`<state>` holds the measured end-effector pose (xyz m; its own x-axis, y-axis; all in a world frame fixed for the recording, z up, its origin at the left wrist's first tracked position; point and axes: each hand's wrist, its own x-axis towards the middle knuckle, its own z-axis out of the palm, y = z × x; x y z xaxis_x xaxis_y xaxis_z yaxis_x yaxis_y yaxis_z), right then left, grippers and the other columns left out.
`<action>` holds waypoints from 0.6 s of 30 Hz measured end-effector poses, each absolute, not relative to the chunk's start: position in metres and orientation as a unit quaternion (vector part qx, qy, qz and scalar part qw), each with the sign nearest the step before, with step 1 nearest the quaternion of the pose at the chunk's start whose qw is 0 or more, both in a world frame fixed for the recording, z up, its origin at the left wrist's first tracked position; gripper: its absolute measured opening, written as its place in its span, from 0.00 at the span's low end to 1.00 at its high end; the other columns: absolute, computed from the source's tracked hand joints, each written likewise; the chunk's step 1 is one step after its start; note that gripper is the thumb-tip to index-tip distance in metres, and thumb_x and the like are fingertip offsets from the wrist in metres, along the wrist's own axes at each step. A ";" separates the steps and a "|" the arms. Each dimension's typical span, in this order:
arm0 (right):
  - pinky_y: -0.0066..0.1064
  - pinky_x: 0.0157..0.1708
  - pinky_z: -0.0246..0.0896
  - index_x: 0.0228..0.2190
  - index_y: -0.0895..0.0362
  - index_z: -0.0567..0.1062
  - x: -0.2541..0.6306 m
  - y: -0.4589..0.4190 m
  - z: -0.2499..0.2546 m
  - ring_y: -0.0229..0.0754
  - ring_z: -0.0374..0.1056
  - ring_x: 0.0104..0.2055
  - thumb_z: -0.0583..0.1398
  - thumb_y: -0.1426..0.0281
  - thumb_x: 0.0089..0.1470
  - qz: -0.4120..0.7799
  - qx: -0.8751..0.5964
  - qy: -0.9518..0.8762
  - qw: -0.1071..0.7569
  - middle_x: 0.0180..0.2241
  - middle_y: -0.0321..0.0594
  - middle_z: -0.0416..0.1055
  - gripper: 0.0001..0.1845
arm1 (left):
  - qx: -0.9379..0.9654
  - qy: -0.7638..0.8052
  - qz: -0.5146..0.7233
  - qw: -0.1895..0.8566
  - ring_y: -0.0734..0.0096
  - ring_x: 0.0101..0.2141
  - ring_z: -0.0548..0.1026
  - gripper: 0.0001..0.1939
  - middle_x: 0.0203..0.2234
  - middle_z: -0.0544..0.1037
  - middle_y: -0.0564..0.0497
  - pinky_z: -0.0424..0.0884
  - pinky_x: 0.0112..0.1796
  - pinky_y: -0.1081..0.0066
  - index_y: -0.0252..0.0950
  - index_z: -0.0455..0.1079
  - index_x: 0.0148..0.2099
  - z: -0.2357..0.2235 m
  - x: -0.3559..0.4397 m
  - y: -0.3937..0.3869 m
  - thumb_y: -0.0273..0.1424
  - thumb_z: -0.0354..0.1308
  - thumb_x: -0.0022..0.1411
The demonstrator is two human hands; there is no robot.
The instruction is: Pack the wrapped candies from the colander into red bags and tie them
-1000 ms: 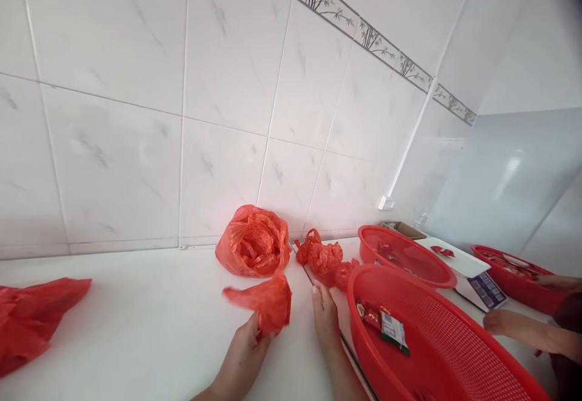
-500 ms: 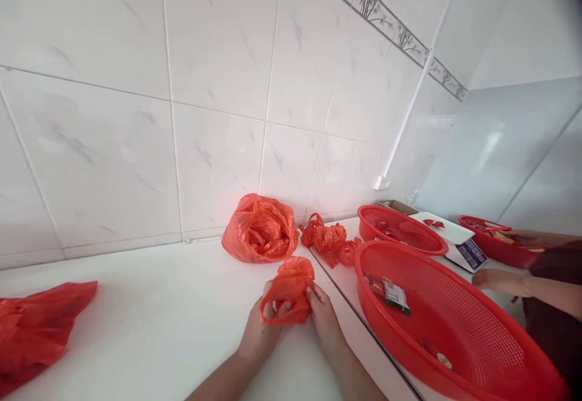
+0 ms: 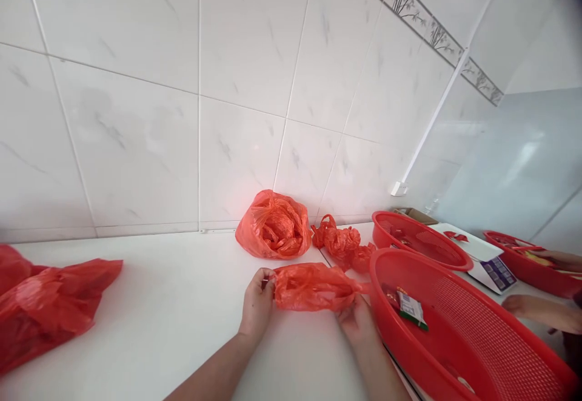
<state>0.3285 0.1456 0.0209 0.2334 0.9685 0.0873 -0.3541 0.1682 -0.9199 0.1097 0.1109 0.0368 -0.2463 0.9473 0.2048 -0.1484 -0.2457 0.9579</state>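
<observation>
A red plastic bag [image 3: 309, 289] is stretched sideways between my two hands, just above the white table [image 3: 182, 328]. My left hand [image 3: 259, 301] pinches its left end between thumb and fingers. The other end is gripped by my right hand [image 3: 357, 319], whose fingertips are partly hidden by the bag. Behind it, a larger red bag [image 3: 275, 225] stuffed with crumpled red plastic rests near the wall. Knotted red bags [image 3: 341, 243] lie to the right of that one.
At right stands a large red basket [image 3: 454, 292] holding several small packets [image 3: 411, 309]. Beyond it are another red basket [image 3: 418, 240], a scale [image 3: 495, 270] and a third basket [image 3: 513, 255] by a co-worker's hands [image 3: 541, 313]. More red plastic [image 3: 54, 310] lies at far left.
The bag, bunched up between my hands before, is now drawn out wide as my hands have moved apart. The view has turned slightly left. The co-worker's hands stay near the third basket.
</observation>
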 end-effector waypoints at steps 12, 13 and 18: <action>0.20 0.12 0.45 0.21 0.55 0.63 0.329 0.124 0.051 0.29 0.52 0.12 0.58 0.49 0.51 0.494 -0.429 -0.257 0.711 0.14 0.27 0.59 0.23 | 0.356 0.420 0.671 0.497 0.65 0.31 0.74 0.17 0.32 0.78 0.50 0.70 0.31 0.68 0.37 0.68 0.42 0.034 0.101 0.114 0.36 0.62 0.51; 0.20 0.11 0.43 0.19 0.55 0.61 0.326 0.120 0.055 0.29 0.49 0.12 0.59 0.51 0.50 0.505 -0.420 -0.256 0.710 0.13 0.26 0.57 0.23 | 0.354 0.419 0.671 0.498 0.65 0.32 0.74 0.17 0.33 0.78 0.49 0.70 0.32 0.68 0.37 0.68 0.43 0.034 0.101 0.114 0.37 0.62 0.51; 0.25 0.20 0.58 0.22 0.57 0.70 0.307 0.103 0.065 0.35 0.64 0.21 0.58 0.61 0.49 0.573 -0.370 -0.427 0.593 0.19 0.36 0.69 0.12 | 0.357 0.414 0.674 0.496 0.67 0.32 0.74 0.17 0.35 0.78 0.50 0.71 0.32 0.68 0.39 0.68 0.44 0.036 0.103 0.113 0.36 0.62 0.52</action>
